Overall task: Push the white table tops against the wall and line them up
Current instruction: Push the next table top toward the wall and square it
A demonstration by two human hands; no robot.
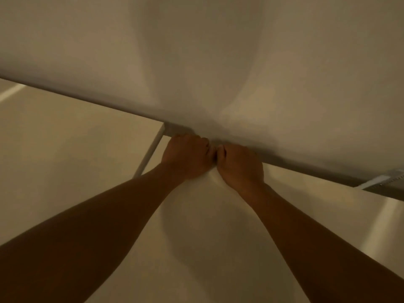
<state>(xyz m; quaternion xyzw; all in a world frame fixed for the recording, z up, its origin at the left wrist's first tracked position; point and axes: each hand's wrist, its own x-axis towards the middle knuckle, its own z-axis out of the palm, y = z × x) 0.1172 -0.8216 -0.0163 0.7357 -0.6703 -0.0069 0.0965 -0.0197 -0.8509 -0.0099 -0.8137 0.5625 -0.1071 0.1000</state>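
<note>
Two white table tops lie below a plain wall point(196, 51). The left table top point(76, 149) reaches the wall along its far edge. The right table top point(218, 226) sits lower in the view, with a dark gap between its far edge and the wall. My left hand point(185, 156) and my right hand point(240, 165) sit side by side at that far edge, fingers curled over it, knuckles close to the wall. Both bare forearms stretch across the right top.
A narrow gap point(153, 149) runs between the two tops. At the far right, a pale rail or bracket point(380, 180) shows in the gap behind the right top. The light is dim and yellowish.
</note>
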